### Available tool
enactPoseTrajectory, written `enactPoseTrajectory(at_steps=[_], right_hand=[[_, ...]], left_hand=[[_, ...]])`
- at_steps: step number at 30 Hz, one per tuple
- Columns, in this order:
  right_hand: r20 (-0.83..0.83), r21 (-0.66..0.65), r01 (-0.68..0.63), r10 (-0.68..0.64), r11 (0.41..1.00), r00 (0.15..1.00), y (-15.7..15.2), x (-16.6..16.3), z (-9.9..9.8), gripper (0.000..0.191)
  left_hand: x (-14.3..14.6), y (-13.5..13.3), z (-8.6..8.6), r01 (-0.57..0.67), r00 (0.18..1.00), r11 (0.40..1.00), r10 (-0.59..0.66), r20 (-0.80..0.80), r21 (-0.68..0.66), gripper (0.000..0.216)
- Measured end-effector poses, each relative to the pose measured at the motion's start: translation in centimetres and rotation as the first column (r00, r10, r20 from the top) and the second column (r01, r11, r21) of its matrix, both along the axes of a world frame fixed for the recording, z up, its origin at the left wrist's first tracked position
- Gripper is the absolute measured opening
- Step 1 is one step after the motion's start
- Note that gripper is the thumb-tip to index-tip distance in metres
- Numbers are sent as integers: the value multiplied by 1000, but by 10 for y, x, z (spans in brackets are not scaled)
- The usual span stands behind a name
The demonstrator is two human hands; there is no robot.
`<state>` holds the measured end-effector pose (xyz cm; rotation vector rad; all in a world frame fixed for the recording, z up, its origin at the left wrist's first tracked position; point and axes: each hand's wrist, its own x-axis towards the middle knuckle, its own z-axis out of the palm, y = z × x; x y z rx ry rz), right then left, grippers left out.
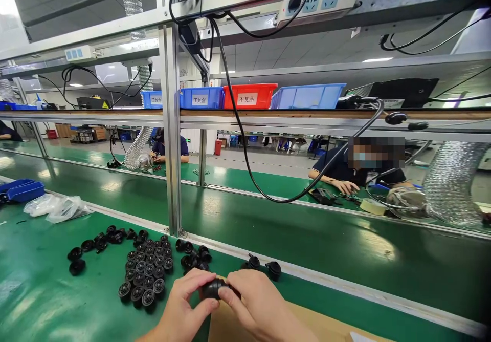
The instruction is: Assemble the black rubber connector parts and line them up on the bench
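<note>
Both my hands meet at the lower middle of the view around a small round black plastic part. My left hand grips its left side between thumb and fingers. From the right, my right hand pinches the same part, and its fingers hide much of it. Left of my hands, many similar black round parts stand in tight rows on the green bench. Looser black parts lie just behind my left hand. Two more black parts rest beyond my right hand.
A cardboard sheet lies under my hands. A metal post rises behind the parts, and a black cable hangs in front. Plastic bags and a blue tray lie left. Across the line sits a co-worker.
</note>
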<state>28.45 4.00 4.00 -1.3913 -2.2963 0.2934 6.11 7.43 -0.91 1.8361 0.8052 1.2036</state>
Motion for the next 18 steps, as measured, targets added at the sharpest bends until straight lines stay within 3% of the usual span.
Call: enactPoseTrajectory(at_steps=[2,4,7,9,11,13,16,18], right_hand=[[-41,-6,7,-7,1000,999,-1,3,4,41],[-122,0,-35,35,999,992,-1,9,9,30],[-137,34,-179,182,983,974,-1,18,11,53],[-96,49,-230,234,972,968,1,18,8,49],[-104,41,-192,195,981,975,2,14,4,32],[-191,-32,-113,105,993,976,2,8,0,19],[-392,-229,-68,-28,971,920,2,-1,-1,20],[-483,-304,-73,-88,950,871,3,-3,0,23]], left_hand=[[0,1,-1,-12,1000,998,12,9,-56,34],[1,2,-3,-8,998,991,15,56,-136,36],[1,3,-8,40,995,979,-21,95,-202,39],[0,2,-11,15,998,985,-4,61,-174,40],[-1,2,-12,-50,999,997,51,7,-61,46],[-3,3,-11,-78,996,984,83,-20,158,53],[-6,5,-9,-51,997,875,70,-22,482,55],[-8,6,-8,-56,996,853,82,-29,520,57]])
